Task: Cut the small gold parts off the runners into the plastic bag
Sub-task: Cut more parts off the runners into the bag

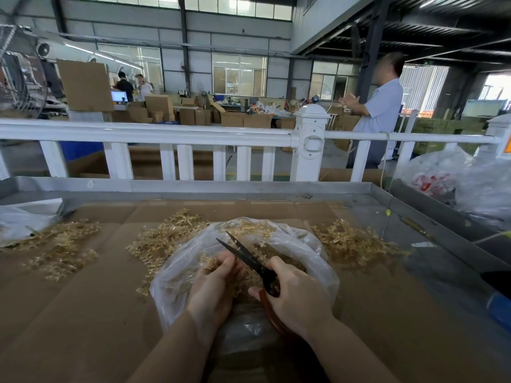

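So closest to me is my right hand (294, 293), fingers wrapped around the reddish-brown handles of a pair of black-bladed scissors (250, 258), blades parted and pointing up and away to the left over the bag. My left hand (214, 286) is right beside it, fingers curled around a little clump of gold plastic runner with small parts on it (208, 265), held just at the base of the blades. Both hands sit over the mouth of a crinkly clear plastic bag (320, 272) that's slumped open on the flat brown cardboard sheet (96, 299) covering the worktop, and there's a layer of loose gold bits (290, 262) already down inside the bag, kinda hard to tell individual pieces through the film. Just past the bag there's a tangled heap of gold runners (163, 239) touching its far left rim, another pile of the same gold runners (356, 243) off to the right, and a third more scattered pile of them (60, 250) on the left, which runs up against another clear bag (19, 222) at the left edge. The whole thing sits in a grey metal tray table with a raised lip (193, 186). To the right are more stuffed clear bags, one with something red inside (431, 178). Behind the table is a white railing fence (166, 134), and beyond that a person in a light blue short-sleeved shirt (384, 106) standing with their hands together, plus stacks of brown cardboard boxes (190, 113) on the warehouse floor and two people way in the back by a screen.
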Motion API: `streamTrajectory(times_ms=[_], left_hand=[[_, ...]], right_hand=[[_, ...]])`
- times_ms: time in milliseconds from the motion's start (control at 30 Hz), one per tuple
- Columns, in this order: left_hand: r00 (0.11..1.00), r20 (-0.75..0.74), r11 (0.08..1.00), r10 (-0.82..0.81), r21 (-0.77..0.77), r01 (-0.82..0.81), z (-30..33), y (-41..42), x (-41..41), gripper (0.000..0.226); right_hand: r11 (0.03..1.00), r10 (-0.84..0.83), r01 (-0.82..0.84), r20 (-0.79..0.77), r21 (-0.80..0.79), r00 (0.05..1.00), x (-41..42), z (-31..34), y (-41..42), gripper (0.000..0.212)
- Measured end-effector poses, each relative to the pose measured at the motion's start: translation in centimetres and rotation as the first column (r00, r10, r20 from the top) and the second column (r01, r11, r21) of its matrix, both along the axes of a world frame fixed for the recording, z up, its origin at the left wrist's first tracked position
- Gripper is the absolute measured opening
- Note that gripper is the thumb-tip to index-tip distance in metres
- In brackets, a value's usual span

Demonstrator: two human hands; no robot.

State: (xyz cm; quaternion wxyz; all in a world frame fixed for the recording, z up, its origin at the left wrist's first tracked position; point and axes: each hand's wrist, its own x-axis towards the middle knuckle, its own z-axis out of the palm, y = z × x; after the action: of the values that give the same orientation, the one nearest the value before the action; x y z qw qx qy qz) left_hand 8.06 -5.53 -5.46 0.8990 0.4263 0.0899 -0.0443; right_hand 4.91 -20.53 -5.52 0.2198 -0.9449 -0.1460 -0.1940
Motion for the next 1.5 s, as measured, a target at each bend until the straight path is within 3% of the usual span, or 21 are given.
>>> streamTrajectory(times_ms=[200, 400, 800, 1200, 1500], left_hand=[[1.0, -0.005, 1.0, 0.001, -0.021, -0.001, -0.4, 0.2, 0.2, 0.026], [0.999, 0.011, 0.999, -0.039, -0.023, 0.04, -0.1, 0.2, -0.1, 0.009], [0.992, 0.095, 0.997, -0.082, -0.003, 0.083, 0.1, 0.1, -0.3, 0.021], [0.998, 0.054, 0.999, -0.036, 0.022, 0.035, 0.4, -0.2, -0.7, 0.015], [0.998, 0.058, 1.0, -0.011, 0.03, 0.009, -0.1, 0.2, -0.4, 0.012]], right_hand=[[1.0, -0.004, 0.004, 0.036, -0.017, 0.999, -0.2, -0.2, 0.3, 0.043], [1.0, 0.003, -0.003, 0.048, -0.007, 0.999, -0.1, -0.1, 0.3, 0.042], [0.996, 0.037, -0.03, -0.082, 0.082, 0.996, 0.2, 0.4, 0.5, 0.036], [0.998, -0.001, 0.002, -0.01, 0.057, 1.0, 0.0, 0.2, 0.7, 0.039], [0.998, -0.004, 0.007, -0.038, 0.065, 0.999, 0.1, -0.1, 0.5, 0.038]])
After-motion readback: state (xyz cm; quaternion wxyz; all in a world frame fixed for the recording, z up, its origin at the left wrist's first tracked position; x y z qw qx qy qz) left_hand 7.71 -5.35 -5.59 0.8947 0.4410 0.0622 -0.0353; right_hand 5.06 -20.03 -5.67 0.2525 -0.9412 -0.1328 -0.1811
